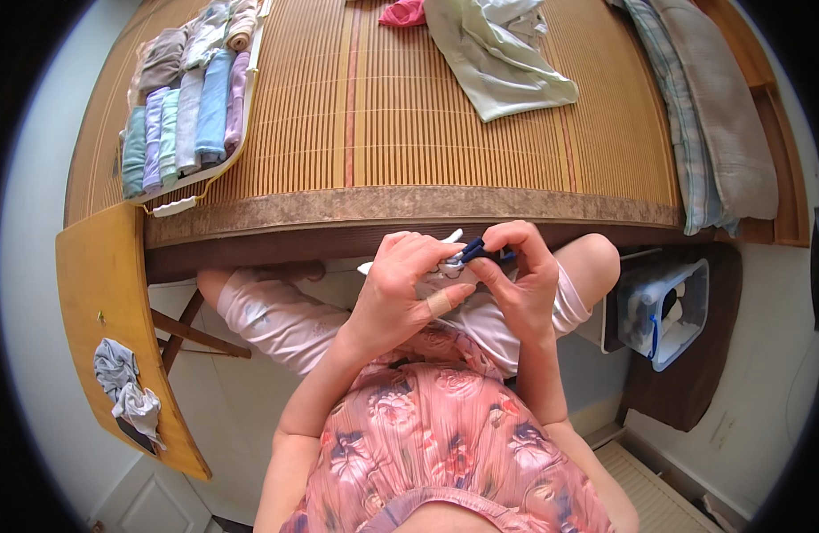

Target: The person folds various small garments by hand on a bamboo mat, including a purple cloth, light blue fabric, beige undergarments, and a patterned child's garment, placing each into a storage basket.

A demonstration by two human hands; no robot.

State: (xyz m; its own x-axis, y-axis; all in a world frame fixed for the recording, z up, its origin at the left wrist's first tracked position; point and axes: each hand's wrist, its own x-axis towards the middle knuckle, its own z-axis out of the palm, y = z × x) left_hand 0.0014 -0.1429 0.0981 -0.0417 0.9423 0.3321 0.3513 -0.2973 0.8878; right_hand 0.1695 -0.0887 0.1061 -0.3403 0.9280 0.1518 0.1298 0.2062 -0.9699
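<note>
My left hand (pixel 399 283) and my right hand (pixel 526 280) meet above my lap, just in front of the bed's edge. Between their fingertips is a small white and navy fabric item (pixel 473 250), perhaps a sock; my fingers cover much of it. A white end sticks out beyond my left hand's fingers, and the navy part lies between my right thumb and forefinger. An adhesive bandage (pixel 439 303) wraps my left thumb.
Rolled clothes (pixel 189 120) fill a white-rimmed basket (pixel 249 86) on the bamboo mat (pixel 303 120). A pale green garment (pixel 503 66) lies farther back. Left, a wooden table (pixel 90 266) bears crumpled cloths (pixel 120 373). Right are folded bedding (pixel 722 120) and a clear plastic bin (pixel 696 313).
</note>
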